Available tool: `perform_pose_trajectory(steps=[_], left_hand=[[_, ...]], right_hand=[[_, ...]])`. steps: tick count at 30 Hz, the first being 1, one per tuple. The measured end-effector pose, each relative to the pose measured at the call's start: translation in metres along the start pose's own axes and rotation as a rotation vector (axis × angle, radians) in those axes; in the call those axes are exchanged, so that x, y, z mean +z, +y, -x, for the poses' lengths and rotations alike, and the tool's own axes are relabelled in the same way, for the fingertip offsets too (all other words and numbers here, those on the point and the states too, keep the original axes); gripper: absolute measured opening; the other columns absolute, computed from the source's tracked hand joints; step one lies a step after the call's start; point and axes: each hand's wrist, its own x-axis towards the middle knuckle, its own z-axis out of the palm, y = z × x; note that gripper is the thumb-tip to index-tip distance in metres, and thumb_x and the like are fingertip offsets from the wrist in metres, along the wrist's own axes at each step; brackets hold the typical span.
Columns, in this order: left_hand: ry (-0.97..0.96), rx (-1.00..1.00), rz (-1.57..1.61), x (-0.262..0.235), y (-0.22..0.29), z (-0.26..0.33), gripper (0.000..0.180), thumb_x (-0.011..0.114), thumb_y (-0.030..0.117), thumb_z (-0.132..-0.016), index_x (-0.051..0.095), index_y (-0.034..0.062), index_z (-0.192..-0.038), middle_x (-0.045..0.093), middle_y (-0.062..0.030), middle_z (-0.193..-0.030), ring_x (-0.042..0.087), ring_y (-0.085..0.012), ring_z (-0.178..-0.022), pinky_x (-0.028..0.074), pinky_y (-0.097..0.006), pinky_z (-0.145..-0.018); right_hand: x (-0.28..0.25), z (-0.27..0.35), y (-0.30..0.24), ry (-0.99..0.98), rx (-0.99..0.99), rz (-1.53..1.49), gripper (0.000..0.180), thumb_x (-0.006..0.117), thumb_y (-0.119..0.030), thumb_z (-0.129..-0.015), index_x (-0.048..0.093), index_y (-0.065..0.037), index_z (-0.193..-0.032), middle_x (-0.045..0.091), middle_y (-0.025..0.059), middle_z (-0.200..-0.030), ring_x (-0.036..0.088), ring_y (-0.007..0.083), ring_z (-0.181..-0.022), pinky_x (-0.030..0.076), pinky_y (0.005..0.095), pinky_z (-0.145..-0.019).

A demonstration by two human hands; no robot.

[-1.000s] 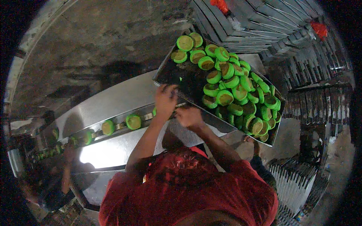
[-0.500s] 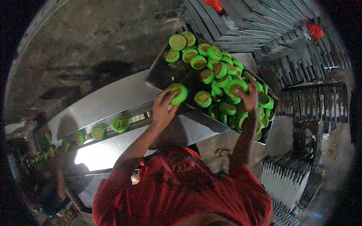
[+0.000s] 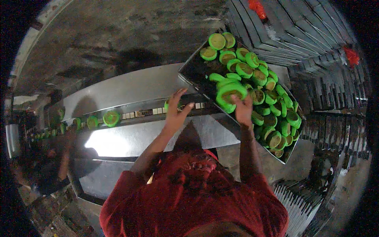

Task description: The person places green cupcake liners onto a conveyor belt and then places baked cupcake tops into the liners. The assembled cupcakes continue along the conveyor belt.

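Note:
A metal tray (image 3: 189, 73) on my right is heaped with several green round cups (image 3: 260, 77) with brown insides. My right hand (image 3: 242, 110) grips one large green cup (image 3: 231, 93) at the tray's near edge. My left hand (image 3: 175, 110) rests with fingers spread over the conveyor belt (image 3: 142, 113), on top of another green cup (image 3: 167, 104) that is mostly hidden beneath it. My red shirt (image 3: 189, 197) fills the lower part of the view.
More green cups (image 3: 111, 117) ride in a line along the belt toward the left. The conveyor's steel housing (image 3: 130, 138) runs across the middle. Another person (image 3: 47, 166) stands at lower left. Stacked grey trays (image 3: 300, 35) rise at upper right.
My left hand carried a green cup from the tray down onto the belt and spread its fingers. My right hand moved up to the tray's near edge and took hold of a large cup.

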Motion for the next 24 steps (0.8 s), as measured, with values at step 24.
perform_pose_trajectory(steps=[24], left_hand=[[0.691, -0.463, -1.336, -0.265, -0.123, 0.081, 0.041, 0.067, 0.027, -0.088, 0.062, 0.0030, -0.121, 0.050, -0.0237, -0.132, 0.053, -0.0406, -0.116, 0.045, -0.049, -0.095]], right_hand=[[0.070, -0.055, 0.008, -0.222, -0.815, 0.623, 0.038, 0.066, -0.019, -0.084, 0.060, -0.015, -0.121, 0.068, 0.0169, -0.102, 0.065, 0.0401, -0.088, 0.053, 0.0480, -0.079]])
